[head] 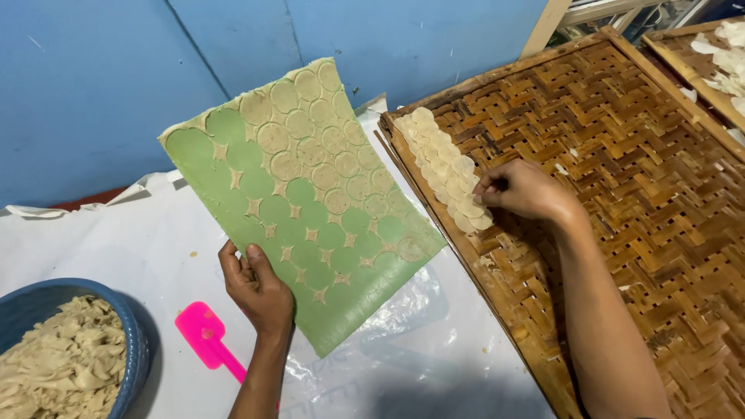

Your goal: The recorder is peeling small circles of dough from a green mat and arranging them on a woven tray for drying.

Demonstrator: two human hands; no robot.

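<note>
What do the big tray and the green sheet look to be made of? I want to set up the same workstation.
The tray looks like woven bamboo or cane strips in a wooden frame, matt brown, with a herringbone weave. The green sheet, held by the left hand, seems thin flexible plastic, smooth, carrying pale dough rounds.

the left hand (260, 289) rises from the lower edge on a bare forearm, palm turned up and away, thumb spread, fingers pressed flat in a loose open grip. the right hand (521, 190) reaches in from the lower right on a long bare forearm, knuckles up, fingertips (487, 188) pinched together and pointing left.
</note>
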